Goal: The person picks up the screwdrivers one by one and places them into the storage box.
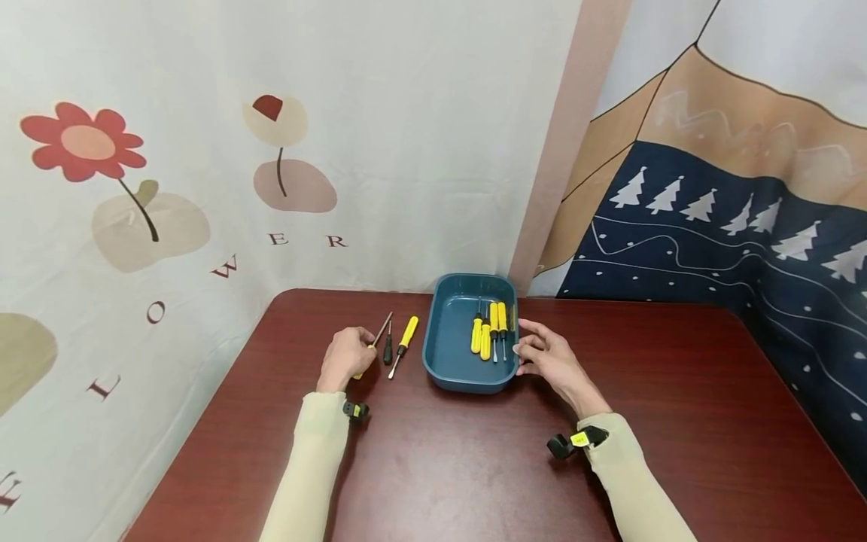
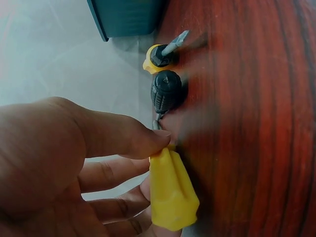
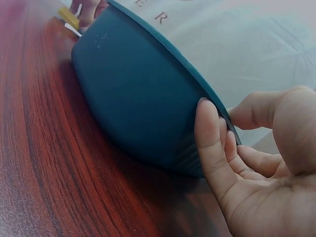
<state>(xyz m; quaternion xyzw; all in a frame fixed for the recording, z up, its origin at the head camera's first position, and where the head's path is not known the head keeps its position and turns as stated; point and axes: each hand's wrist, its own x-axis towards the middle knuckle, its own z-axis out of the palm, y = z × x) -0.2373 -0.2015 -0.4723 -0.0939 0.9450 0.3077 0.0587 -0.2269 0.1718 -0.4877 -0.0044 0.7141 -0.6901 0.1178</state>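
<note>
Reddish-brown wood grain covers the tabletop [image 1: 433, 474], its far corners rounded and a soft glare lying across its middle. Behind it we see pale cloth [image 1: 433, 143] printed with flowers and scattered letters, bordered by a pinkish band [image 1: 558, 135]; to the right, tan hills rise over a dark blue area [image 1: 711, 256] with white trees.

Near the tabletop's far edge sits our blue tray [image 1: 450, 342], with at least four yellow-handled screwdrivers [image 1: 485, 342] lying in its right half. Our right hand [image 1: 552, 361] pinches the tray's right rim.

Well to the left, our left hand [image 1: 345, 357] pinches the yellow handle of a held screwdriver [image 2: 173, 192], whose shaft points away from us; we cannot tell whether it touches the wood. Between that hand and the tray lie a black-handled screwdriver [image 1: 388, 351] and, beside it, a yellow-and-black screwdriver [image 1: 409, 332].
</note>
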